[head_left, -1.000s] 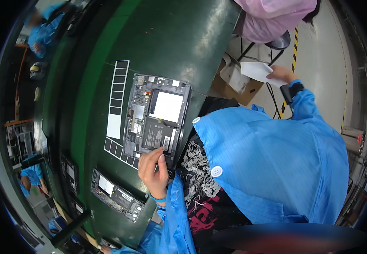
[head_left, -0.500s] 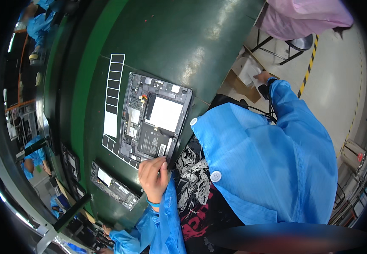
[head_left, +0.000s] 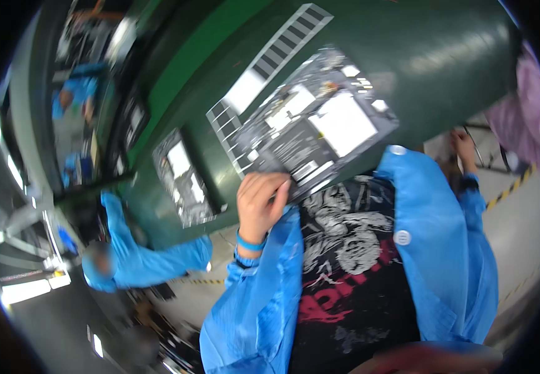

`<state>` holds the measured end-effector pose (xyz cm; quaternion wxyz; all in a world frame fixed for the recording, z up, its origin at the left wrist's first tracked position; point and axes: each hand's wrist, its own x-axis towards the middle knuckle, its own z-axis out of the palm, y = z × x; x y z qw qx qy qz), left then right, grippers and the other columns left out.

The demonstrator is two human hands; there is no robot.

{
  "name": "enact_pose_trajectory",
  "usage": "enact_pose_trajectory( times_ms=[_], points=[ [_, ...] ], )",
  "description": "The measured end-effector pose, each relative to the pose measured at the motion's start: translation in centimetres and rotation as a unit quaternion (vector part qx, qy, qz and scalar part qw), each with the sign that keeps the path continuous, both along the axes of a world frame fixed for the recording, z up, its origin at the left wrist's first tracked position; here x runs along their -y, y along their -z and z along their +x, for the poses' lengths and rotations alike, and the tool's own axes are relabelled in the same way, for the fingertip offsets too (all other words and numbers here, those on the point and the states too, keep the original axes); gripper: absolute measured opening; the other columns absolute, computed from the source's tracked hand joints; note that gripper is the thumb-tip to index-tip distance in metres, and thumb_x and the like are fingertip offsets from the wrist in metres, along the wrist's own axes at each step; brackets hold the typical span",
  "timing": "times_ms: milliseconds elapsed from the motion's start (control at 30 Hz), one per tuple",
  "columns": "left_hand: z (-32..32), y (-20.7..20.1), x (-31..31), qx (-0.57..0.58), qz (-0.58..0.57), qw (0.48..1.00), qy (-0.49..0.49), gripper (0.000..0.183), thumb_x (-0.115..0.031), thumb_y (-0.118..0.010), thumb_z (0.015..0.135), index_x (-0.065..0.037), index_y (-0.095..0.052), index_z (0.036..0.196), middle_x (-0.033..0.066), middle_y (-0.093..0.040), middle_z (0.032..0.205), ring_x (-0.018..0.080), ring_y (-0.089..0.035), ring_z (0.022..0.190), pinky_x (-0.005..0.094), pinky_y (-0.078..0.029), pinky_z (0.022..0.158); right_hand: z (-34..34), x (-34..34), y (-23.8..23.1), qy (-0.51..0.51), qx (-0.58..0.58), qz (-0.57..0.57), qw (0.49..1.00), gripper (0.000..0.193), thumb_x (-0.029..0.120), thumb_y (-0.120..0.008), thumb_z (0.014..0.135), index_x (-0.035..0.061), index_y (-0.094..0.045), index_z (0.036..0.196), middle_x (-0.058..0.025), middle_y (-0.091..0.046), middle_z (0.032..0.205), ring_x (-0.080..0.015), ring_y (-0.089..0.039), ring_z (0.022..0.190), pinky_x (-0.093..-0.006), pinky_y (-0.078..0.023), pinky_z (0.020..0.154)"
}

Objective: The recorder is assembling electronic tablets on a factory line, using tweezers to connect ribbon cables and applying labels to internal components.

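An electronic device like a tablet (head_left: 301, 156), its cover off, lies on the green bench with circuit boards, a black battery and a white panel showing. My left hand (head_left: 260, 202) is at its near left corner, fingers curled and thumb in, closed on the edge. Out to the right, below the bench edge, is my right hand (head_left: 464, 149). It is smeared by motion beside a pale box shape, and I cannot make out whether it holds anything.
A second opened device (head_left: 184, 177) lies left on the green bench (head_left: 432, 37). A strip of dark rectangles (head_left: 292, 40) runs behind the first device. A co-worker in blue (head_left: 151, 255) is at the left; pink clothing (head_left: 525, 106) shows at the right. Yellow-black tape (head_left: 513, 187) marks the floor.
The view has swung, so the bench and devices appear tilted and shifted right. My left hand remains at the device's corner. My right hand, earlier at a white item over a carton, is now blurred.
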<state>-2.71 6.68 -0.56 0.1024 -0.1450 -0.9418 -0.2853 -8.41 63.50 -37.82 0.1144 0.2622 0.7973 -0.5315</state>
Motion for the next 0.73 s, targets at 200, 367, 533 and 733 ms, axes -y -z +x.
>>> enact_pose_trajectory(
  times_ms=[200,367,533,733],
  points=[
    [1.6,1.8,3.3,-0.085,0.036,0.981,-0.169,0.006,0.0,-0.068,0.076,-0.004,-0.065,0.08,0.0075,-0.067,0.081,0.027,-0.063,0.073,0.0351,-0.047,0.068,-1.5,1.0,-21.1,-0.123,-0.02,-0.165,0.978,0.033,0.03,-0.048,0.1,0.0003,-0.056,0.111,-0.0074,-0.065,0.068,-0.0117,-0.056,0.05,-0.0209,-0.039,0.046],
    [2.0,3.9,6.7,0.042,-0.143,0.971,-0.187,0.056,-0.03,-0.064,0.086,-0.007,-0.049,0.135,0.0105,-0.049,0.14,0.0322,-0.044,0.13,0.0431,-0.035,0.104,-5.5,6.8,-32.8,-0.213,-0.188,-0.208,0.936,0.04,0.034,-0.045,0.101,-0.0017,-0.057,0.112,-0.0127,-0.065,0.073,-0.0121,-0.055,0.051,-0.0208,-0.042,0.047],
    [2.2,3.7,6.4,0.022,-0.179,0.942,-0.283,0.049,-0.034,-0.066,0.083,-0.007,-0.058,0.124,0.0081,-0.057,0.129,0.0292,-0.052,0.119,0.0411,-0.042,0.095,-11.8,18.2,-42.8,-0.303,-0.329,-0.073,0.891,0.028,0.022,-0.053,0.096,-0.0009,-0.059,0.11,-0.0106,-0.066,0.081,-0.0126,-0.06,0.061,-0.0227,-0.043,0.052],
    [-1.8,0.5,10.1,0.125,-0.128,0.95,-0.255,0.036,-0.029,-0.068,0.081,-0.007,-0.065,0.111,0.0109,-0.063,0.111,0.0297,-0.058,0.105,0.0434,-0.045,0.09,-20.5,24.4,-52.6,-0.504,-0.177,0.039,0.844,0.032,0.024,-0.066,0.086,0.0021,-0.06,0.109,-0.0078,-0.065,0.082,-0.0137,-0.063,0.067,-0.0219,-0.047,0.058]
  ],
)
